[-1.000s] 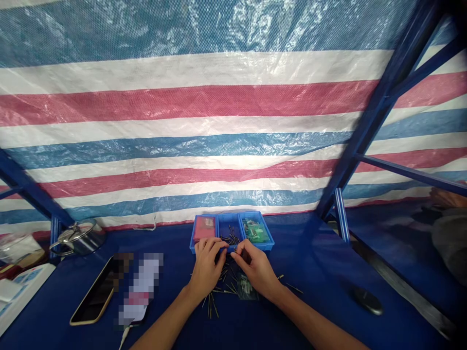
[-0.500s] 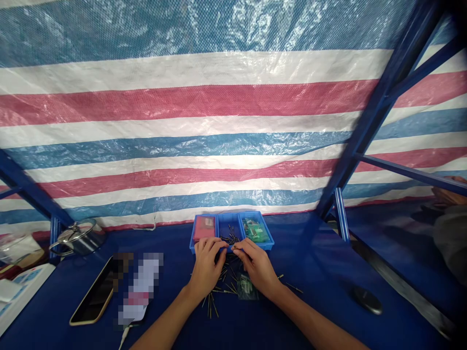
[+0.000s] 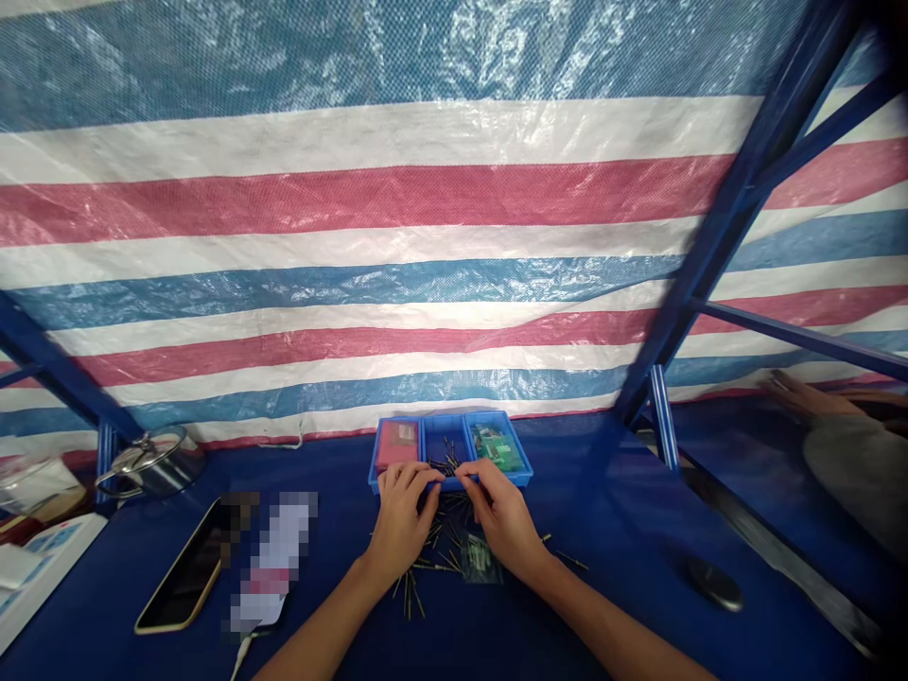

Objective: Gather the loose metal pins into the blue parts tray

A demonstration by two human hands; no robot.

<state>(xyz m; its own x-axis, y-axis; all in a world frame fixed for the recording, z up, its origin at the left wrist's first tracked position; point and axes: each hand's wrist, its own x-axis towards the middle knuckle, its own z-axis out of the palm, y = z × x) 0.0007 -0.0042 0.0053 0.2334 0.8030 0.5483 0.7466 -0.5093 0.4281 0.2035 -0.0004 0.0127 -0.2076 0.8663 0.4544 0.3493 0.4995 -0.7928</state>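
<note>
One striped tarp point(image 3: 397, 208) in blue, white and red fills the upper two thirds of the frame, crossed at the right by a blue metal frame point(image 3: 716, 246). One blue cloth-covered table point(image 3: 610, 530) spans the bottom. At lower centre sits one blue tray point(image 3: 523, 479) with three compartments: red contents on the left, small dark pins point(image 3: 446, 459) in the middle, green parts on the right. More pins lie scattered on the cloth just below the tray; they are too many and too small to count. Two hands meet at the tray's near edge. The left hand point(image 3: 401, 520) is curled, its fingertips pinched together at the tray's rim; the right hand point(image 3: 503, 518) is curled too, fingertips pinched over the pins. What either grips is too small to tell. One phone point(image 3: 181, 572) lies at lower left beside a blurred patch, one metal lid point(image 3: 152, 459) sits at the left edge, and one dark oval object point(image 3: 709, 582) lies at lower right. Another person's sleeve point(image 3: 851, 463) is cut off at the right edge.
</note>
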